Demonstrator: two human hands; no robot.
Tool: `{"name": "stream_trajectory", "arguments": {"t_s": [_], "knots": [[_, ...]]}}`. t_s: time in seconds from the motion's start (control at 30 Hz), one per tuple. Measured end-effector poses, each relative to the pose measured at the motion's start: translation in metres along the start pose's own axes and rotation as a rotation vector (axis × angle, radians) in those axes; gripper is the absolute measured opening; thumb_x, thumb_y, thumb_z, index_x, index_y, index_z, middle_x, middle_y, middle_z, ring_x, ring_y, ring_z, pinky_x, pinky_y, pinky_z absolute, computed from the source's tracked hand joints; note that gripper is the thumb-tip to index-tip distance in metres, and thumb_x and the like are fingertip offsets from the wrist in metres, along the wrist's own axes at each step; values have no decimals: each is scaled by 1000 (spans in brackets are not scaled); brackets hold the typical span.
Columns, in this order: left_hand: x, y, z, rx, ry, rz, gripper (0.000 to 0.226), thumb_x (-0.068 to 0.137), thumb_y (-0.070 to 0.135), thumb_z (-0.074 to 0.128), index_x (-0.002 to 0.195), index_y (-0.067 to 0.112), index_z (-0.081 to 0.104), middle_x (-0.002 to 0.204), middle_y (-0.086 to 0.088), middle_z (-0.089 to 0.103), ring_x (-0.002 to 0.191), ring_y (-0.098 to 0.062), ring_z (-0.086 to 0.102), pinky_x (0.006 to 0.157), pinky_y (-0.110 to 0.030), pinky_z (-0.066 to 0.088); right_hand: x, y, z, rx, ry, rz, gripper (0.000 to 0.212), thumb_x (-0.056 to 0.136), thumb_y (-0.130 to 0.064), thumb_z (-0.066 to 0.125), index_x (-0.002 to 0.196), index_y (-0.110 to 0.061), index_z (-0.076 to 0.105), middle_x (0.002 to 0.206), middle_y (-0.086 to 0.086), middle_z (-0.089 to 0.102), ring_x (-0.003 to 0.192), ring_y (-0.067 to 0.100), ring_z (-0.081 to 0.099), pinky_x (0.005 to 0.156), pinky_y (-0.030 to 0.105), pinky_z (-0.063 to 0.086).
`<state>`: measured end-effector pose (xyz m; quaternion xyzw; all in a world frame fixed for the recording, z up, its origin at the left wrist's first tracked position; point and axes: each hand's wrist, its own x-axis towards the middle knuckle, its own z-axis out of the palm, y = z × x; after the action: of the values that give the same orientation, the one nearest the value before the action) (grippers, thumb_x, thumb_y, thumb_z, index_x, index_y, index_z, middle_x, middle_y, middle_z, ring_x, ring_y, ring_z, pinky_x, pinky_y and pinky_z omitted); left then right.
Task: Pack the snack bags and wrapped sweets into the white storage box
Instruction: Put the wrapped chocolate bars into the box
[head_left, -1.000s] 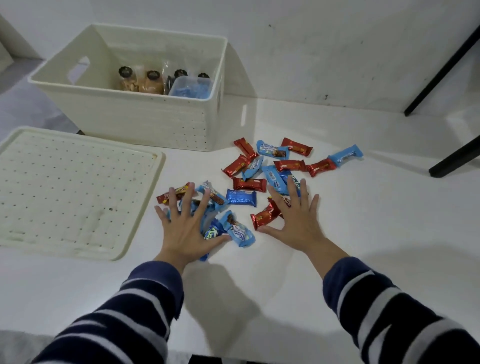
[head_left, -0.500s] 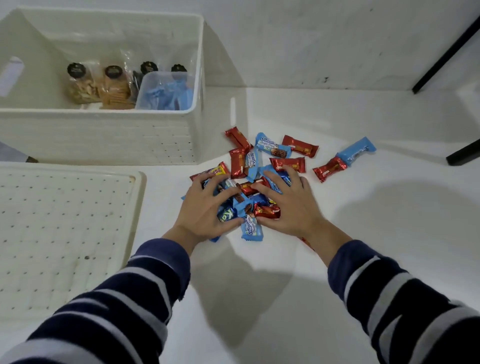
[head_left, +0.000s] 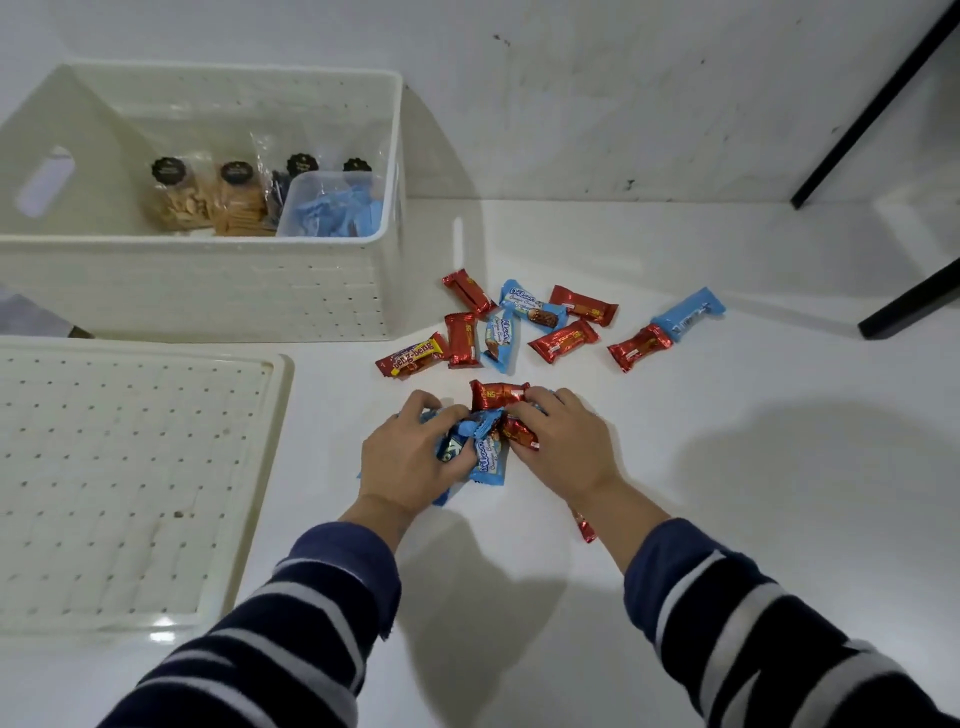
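Observation:
My left hand (head_left: 410, 460) and my right hand (head_left: 563, 441) curl round a bunch of red and blue wrapped sweets (head_left: 491, 431) gathered between them on the white table. Several more wrapped sweets (head_left: 524, 325) lie loose just beyond, with a red and blue pair (head_left: 662, 332) off to the right. One red sweet (head_left: 584, 527) pokes out under my right wrist. The white storage box (head_left: 218, 291) stands at the back left; it holds snack bags (head_left: 208, 200) and a clear tub of blue sweets (head_left: 335, 210).
The box's perforated white lid (head_left: 130, 483) lies flat on the table left of my hands. Black furniture legs (head_left: 909, 306) stand at the right, against a white wall.
Both hands went from flat and spread over the sweets to pulled together and curled, gathering a bunch between them. The view has shifted closer to the box.

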<state>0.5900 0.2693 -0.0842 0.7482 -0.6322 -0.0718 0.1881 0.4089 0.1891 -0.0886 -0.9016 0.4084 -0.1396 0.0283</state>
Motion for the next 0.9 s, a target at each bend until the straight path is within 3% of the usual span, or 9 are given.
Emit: {"name": "stream_trajectory", "arguments": {"t_s": [0.13, 0.27, 0.43, 0.63, 0.9], "knots": [[-20, 8, 2, -28, 51, -138, 35, 76, 49, 67, 107, 31, 69, 104, 5, 61, 70, -20, 62, 52, -25, 49, -14, 0, -7, 24, 19, 45, 30, 66, -24, 83, 93, -18, 73, 96, 1, 71, 78, 24, 66, 54, 28, 55], [-34, 17, -4, -53, 117, -259, 37, 78, 49, 64, 109, 32, 68, 103, 7, 61, 71, -18, 61, 51, -25, 49, -26, 3, -19, 32, 5, 101, 30, 75, -29, 77, 103, -18, 71, 105, 1, 70, 89, 22, 65, 64, 30, 56], [-40, 30, -33, -93, 286, -341, 37, 75, 44, 68, 108, 29, 69, 98, 8, 61, 71, -12, 59, 47, -15, 32, -18, 1, -55, 63, 114, 110, 31, 78, -31, 74, 106, -18, 69, 105, -1, 69, 92, 19, 63, 63, 29, 54], [-45, 38, -101, -198, 484, -416, 39, 72, 43, 64, 109, 33, 68, 96, 15, 58, 71, -3, 52, 52, -12, 33, 6, -21, -114, 133, 314, -23, 24, 74, -21, 75, 96, -13, 70, 93, 1, 70, 84, 23, 65, 56, 30, 52], [-31, 10, -204, -213, 686, -414, 43, 71, 47, 60, 110, 31, 67, 93, 16, 57, 73, -4, 52, 51, -13, 31, 68, -94, -171, 170, 436, -136, 27, 75, -28, 75, 100, -18, 69, 96, -3, 68, 83, 18, 62, 55, 22, 44]]}}
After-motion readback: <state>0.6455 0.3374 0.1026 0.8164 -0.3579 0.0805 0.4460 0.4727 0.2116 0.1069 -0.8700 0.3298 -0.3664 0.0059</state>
